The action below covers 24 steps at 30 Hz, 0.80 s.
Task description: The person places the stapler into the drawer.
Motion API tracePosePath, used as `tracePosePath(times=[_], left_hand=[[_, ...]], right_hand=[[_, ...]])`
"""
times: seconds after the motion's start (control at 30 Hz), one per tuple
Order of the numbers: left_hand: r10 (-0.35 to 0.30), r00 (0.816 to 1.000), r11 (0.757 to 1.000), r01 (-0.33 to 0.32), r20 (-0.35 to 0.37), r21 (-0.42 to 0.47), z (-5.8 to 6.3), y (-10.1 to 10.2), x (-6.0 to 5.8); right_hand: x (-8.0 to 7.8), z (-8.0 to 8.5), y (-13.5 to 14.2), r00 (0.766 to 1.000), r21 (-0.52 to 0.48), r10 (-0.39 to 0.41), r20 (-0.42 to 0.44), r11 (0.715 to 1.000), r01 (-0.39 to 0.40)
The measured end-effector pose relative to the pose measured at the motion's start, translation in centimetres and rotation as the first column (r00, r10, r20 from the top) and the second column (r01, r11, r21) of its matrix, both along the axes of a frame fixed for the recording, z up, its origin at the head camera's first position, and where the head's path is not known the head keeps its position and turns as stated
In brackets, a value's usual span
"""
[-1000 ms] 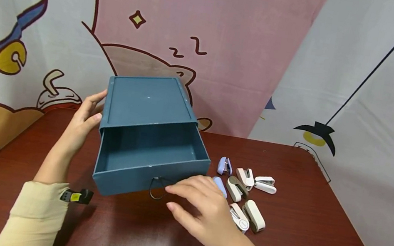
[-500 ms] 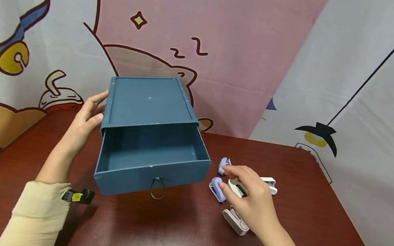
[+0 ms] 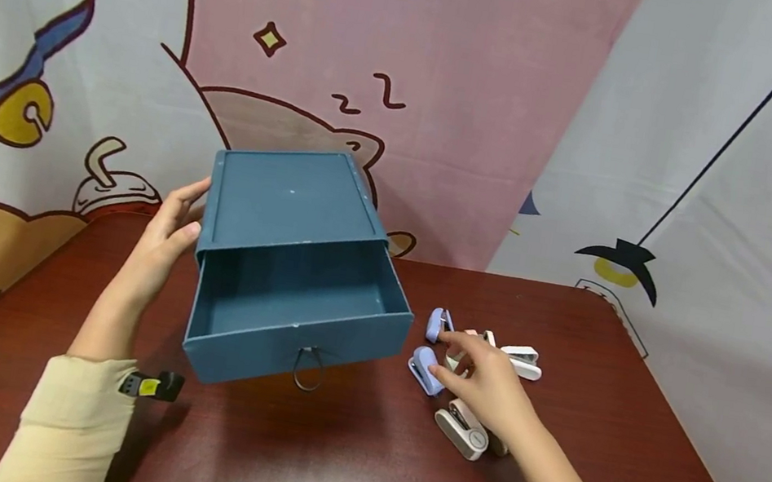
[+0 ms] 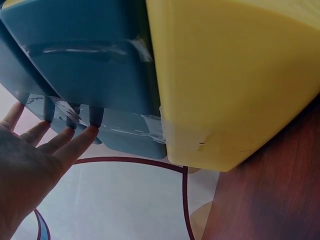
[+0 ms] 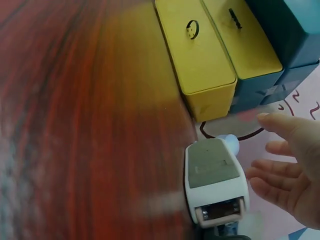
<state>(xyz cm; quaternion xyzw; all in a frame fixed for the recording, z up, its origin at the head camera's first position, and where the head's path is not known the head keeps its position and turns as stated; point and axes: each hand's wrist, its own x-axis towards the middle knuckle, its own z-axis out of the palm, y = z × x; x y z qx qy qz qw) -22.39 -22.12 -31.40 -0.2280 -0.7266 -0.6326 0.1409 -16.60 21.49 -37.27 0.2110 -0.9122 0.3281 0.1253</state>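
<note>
A stack of drawers stands on the table, its top blue drawer pulled out. My left hand lies along the left side of the blue casing; in the left wrist view its fingertips touch the taped side. My right hand is over a group of mini staplers, thumb and index finger apart. Closest to its fingertips are two periwinkle staplers, one nearer and one farther. An olive-and-white stapler stands beside the right fingers in the right wrist view. The hand partly covers several staplers.
A pale pink stapler lies in front of the right hand, a white stapler behind it. Yellow drawers form the lower part of the stack. A ring pull hangs from the pulled-out drawer. Behind the table hangs a printed curtain.
My right hand has left the drawer front and moved right to the staplers, then shifted slightly lately. The left hand and the drawer stay where they were.
</note>
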Motion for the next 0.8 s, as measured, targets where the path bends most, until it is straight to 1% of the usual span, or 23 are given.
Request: tracePosePath(times=[0.13, 0.27, 0.37, 0.47, 0.7, 0.8], left_hand=[[-0.002, 1.000, 1.000, 0.002, -0.002, 0.009, 0.0, 0.0, 0.1], [-0.007, 1.000, 1.000, 0.007, -0.005, 0.006, 0.0, 0.0, 0.1], [-0.007, 1.000, 1.000, 0.007, -0.008, 0.002, 0.0, 0.1, 0.0], [-0.007, 1.000, 1.000, 0.007, -0.010, -0.001, 0.0, 0.1, 0.0], [-0.001, 1.000, 1.000, 0.001, -0.006, -0.022, 0.0, 0.0, 0.1], [0.005, 1.000, 0.999, -0.006, -0.007, -0.034, 0.0, 0.1, 0.1]], right_hand=[[-0.7, -0.7, -0.1, 0.997, 0.008, 0.001, 0.082, 1.000, -0.002], [-1.1, -1.2, -0.2, 0.993, 0.018, 0.007, 0.120, 1.000, -0.009], [-1.2, -1.4, -0.4, 0.990, 0.024, -0.003, 0.144, 1.000, -0.001], [-1.3, -1.5, -0.6, 0.987, 0.040, -0.015, 0.158, 0.999, 0.009], [-1.4, -1.5, -1.2, 0.985, 0.110, -0.043, 0.166, 0.994, 0.025], [-1.3, -1.5, -1.3, 0.983, 0.116, -0.047, 0.178, 0.993, 0.027]])
